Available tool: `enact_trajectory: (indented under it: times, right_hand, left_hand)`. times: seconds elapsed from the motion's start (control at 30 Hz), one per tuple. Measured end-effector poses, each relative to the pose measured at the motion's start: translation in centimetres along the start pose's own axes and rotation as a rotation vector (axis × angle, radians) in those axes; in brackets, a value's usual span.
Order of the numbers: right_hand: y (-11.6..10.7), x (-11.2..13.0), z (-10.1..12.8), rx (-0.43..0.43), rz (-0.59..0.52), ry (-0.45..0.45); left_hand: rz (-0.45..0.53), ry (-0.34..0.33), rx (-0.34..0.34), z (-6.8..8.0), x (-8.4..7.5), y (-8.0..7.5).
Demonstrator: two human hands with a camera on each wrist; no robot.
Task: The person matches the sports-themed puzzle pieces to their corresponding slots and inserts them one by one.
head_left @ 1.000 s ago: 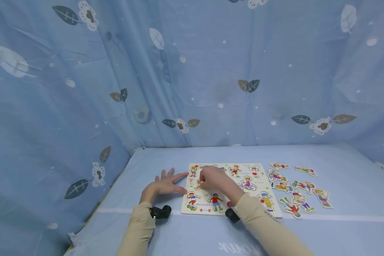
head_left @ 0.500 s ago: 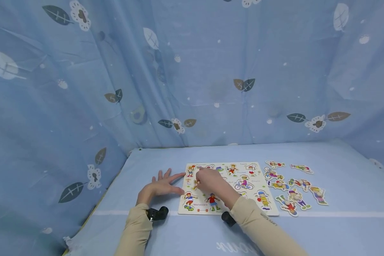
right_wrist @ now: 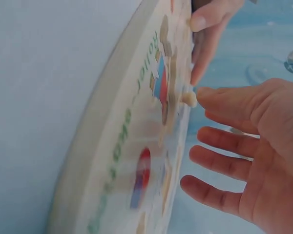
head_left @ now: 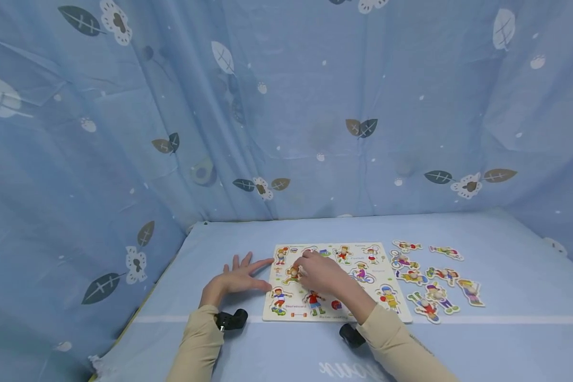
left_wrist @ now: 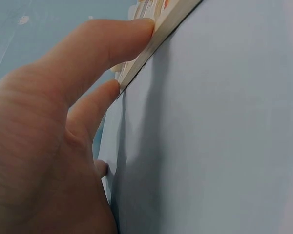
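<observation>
1. My left hand lies flat on the blue desk, grip wide, fingertips pressing the puzzle board's left edge.
2. My right hand hovers over the board's left half, grip wide and holding nothing, fingertips by a piece's peg.
3. Loose figure pieces lie right of the board.

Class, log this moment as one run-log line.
left hand: braces puzzle board edge | right hand: fingers open over board, by a piece's peg | loose pieces: right of board
</observation>
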State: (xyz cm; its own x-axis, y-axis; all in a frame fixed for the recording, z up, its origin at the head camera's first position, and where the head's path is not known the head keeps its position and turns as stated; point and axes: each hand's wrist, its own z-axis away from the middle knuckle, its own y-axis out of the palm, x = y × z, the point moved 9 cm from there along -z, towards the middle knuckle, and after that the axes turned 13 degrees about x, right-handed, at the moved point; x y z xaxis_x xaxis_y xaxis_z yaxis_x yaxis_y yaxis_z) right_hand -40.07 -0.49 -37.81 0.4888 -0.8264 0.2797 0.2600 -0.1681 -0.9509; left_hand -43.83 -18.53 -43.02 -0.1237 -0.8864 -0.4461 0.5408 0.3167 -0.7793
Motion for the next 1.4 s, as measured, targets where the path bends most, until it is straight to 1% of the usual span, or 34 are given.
enact_trajectory:
  times: [0.27, 0.47, 0.6, 0.7, 0.87, 0.97, 1.07, 1.23, 1.4]
  right_hand:
    - [-1.2, -0.7, 2.0, -0.043, -0.026, 0.02]
    - [-2.2, -1.5, 2.9, -0.068, -0.036, 0.027]
    - [-3.4, -2.4, 3.5, -0.091, -0.069, 0.032]
    - [-4.5, -3.5, 4.1, -0.124, -0.094, 0.045]
    - [-6.4, -6.0, 5.2, -0.178, -0.099, 0.092]
    - [-7.6, -8.2, 6.2, -0.221, -0.098, 0.153]
    - [-8.7, -10.8, 7.4, -0.251, -0.13, 0.213]
    - [-9.7, -14.3, 9.4, -0.292, -0.203, 0.288]
    - [-10.0, -16.7, 10.5, -0.314, -0.236, 0.357]
  left_hand:
    - [-0.013, 0.004, -0.003, -0.2, 0.0, -0.1]
    - [-0.015, 0.013, -0.001, -0.2, -0.1, 0.0]
    - [-0.01, 0.015, -0.006, 0.1, -0.2, -0.1]
    - [-0.013, 0.013, -0.007, 0.2, 0.0, -0.1]
    - [-0.003, 0.015, -0.004, 0.5, 0.0, -0.1]
    - [0.004, 0.031, -0.005, 0.6, 0.0, 0.0]
    - [0.004, 0.044, -0.007, 0.6, 0.0, 0.1]
    - [0.001, 0.044, -0.009, 0.4, -0.1, 0.1]
    - [-0.008, 0.043, -0.012, 0.2, -0.1, 0.1]
